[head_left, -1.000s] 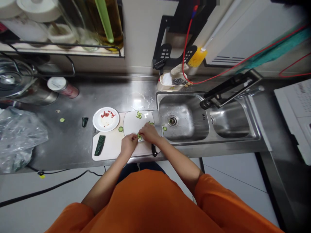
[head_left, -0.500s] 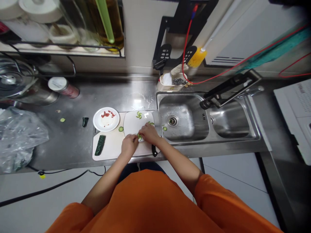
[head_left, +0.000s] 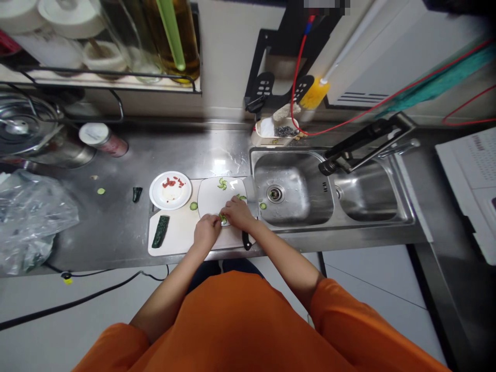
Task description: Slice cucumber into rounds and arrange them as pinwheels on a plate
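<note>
A white square plate point(head_left: 211, 199) lies on the cutting board point(head_left: 180, 243), with thin cucumber slices point(head_left: 222, 184) fanned out near its far edge. At the plate's near edge, my left hand point(head_left: 207, 230) and my right hand point(head_left: 237, 213) meet over another small group of cucumber slices point(head_left: 223, 219). The fingers of both hands are closed in a pinch at these slices, and the fingertips partly cover them. More slices show at the plate's right edge, behind my right hand. A knife point(head_left: 247, 241) lies beside the plate, its black handle toward me.
A round white plate point(head_left: 155, 195) with small red pieces stands left of the square plate. A cucumber piece point(head_left: 160, 232) lies on the board, a cucumber end point(head_left: 137, 194) on the counter. A double sink point(head_left: 298, 206) is at right, a plastic bag point(head_left: 34, 217) at far left.
Both hands stay at the near edge of the square plate, with only slight finger movement. The view has shifted a little.
</note>
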`<state>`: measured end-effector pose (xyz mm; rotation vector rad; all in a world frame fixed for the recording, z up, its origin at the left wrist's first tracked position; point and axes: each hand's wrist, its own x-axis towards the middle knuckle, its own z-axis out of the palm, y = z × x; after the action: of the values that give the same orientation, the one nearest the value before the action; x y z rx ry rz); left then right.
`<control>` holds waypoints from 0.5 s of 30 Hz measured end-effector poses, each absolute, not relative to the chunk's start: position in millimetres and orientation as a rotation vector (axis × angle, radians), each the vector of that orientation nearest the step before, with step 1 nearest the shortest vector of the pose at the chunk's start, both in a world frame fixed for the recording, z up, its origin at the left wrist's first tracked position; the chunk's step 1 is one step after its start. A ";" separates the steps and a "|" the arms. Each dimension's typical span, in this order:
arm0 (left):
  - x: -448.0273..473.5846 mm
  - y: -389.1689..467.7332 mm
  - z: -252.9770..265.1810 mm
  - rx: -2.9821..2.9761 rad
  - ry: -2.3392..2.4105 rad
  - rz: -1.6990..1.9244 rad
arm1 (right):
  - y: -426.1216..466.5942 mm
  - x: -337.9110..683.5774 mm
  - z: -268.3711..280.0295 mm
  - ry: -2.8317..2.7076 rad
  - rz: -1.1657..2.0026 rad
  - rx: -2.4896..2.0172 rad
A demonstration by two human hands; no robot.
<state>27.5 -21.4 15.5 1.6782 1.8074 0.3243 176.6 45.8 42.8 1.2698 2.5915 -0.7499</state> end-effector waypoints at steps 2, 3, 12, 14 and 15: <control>27.6 -21.5 15.9 1.674 1.806 0.332 | 45.3 176.7 42.1 2.598 -0.745 1.269; 27.6 -21.5 16.1 1.673 1.805 0.336 | 45.0 176.8 41.7 2.602 -0.739 1.272; 27.2 -21.8 16.6 1.653 1.810 0.360 | 44.2 180.4 41.4 2.623 -0.781 1.290; 26.9 -22.2 16.9 1.649 1.804 0.376 | 44.8 182.0 42.4 2.607 -0.796 1.302; 26.8 -22.5 17.2 1.648 1.799 0.388 | 44.9 182.9 42.9 2.599 -0.799 1.311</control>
<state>26.8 -22.5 17.2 1.6477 1.7989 0.3881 182.9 44.9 42.9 1.3113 2.5993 -0.7989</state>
